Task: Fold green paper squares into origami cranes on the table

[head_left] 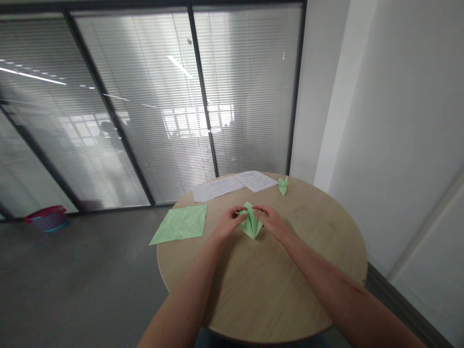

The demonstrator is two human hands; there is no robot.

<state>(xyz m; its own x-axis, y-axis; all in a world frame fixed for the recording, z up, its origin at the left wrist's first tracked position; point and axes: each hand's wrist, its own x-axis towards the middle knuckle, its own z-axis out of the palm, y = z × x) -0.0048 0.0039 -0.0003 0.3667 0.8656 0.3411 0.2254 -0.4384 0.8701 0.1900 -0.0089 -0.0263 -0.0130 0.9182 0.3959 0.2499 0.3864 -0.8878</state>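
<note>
Between my two hands is a piece of folded green paper, pleated down its middle and narrowing to a point towards me. My left hand pinches its left edge with thumb and fingers. On the opposite side, my right hand is closed on the right edge in the same way. Both hands are low over the middle of the round wooden table. The fingers cover parts of the upper folds.
A creased green paper sheet overhangs the table's left edge. Printed white papers lie at the back, beside a small folded green paper figure. A red and blue basket stands on the floor at far left. Glass panels with blinds rise behind.
</note>
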